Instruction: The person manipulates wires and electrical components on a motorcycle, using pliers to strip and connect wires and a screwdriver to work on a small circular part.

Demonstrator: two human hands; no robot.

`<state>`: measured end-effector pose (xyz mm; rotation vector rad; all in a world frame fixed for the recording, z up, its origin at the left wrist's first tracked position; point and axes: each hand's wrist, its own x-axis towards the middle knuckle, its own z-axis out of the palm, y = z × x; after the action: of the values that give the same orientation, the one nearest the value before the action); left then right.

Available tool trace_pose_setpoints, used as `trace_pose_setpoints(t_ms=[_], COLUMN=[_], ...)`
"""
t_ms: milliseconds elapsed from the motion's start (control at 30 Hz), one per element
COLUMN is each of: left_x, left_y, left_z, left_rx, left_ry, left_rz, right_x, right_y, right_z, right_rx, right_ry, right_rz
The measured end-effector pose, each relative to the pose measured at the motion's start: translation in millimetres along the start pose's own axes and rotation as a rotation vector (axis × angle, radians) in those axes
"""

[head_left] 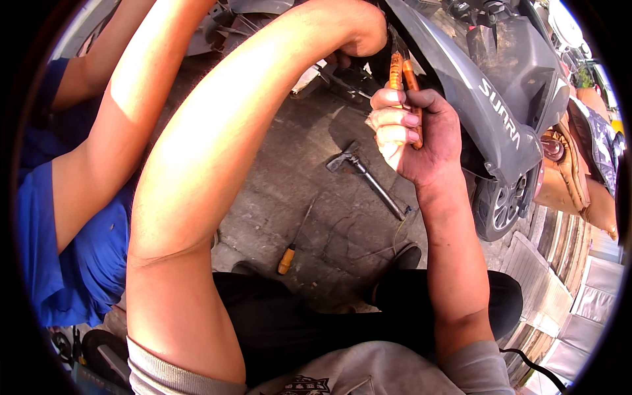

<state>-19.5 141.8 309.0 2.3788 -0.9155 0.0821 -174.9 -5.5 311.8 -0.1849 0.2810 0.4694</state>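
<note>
Beside curved grey plastic fairing (454, 72), gripping orange-handled pliers (395, 69) in curl-fingered right hand (438, 135). Cannot tell for left hand (364, 33); fingers obscured.

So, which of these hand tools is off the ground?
The orange-handled metal pliers, in the right grip; the grey metal hammer and yellow-handled screwdriver lie on the ground.

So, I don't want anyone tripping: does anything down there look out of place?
Mildly, yes: a hammer and a yellow-handled screwdriver lie loose on the ground near the person's shoes, where a foot might catch them.
</note>
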Motion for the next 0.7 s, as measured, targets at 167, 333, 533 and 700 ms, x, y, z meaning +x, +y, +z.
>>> trace_pose_setpoints(t_ms=[167, 333, 533, 700], left_x=[-5, -38, -49, -33], left_y=[-4, -18, -20, -33], left_z=[-3, -10, 1, 19], left_rx=[0.056, -0.752, -0.269, -0.024], left_ry=[-0.015, -0.007, -0.18, -0.155], left_rz=[-0.044, -0.457, -0.465, -0.181], right_x=[10, 17, 19, 19], right_y=[3, 16, 14, 13], right_z=[-11, -13, -21, -23], right_rx=[-0.309, -0.65, -0.759, -0.794], right_ry=[0.095, 0.33, 0.348, 0.346], right_rz=[-0.097, -0.232, -0.255, -0.243])
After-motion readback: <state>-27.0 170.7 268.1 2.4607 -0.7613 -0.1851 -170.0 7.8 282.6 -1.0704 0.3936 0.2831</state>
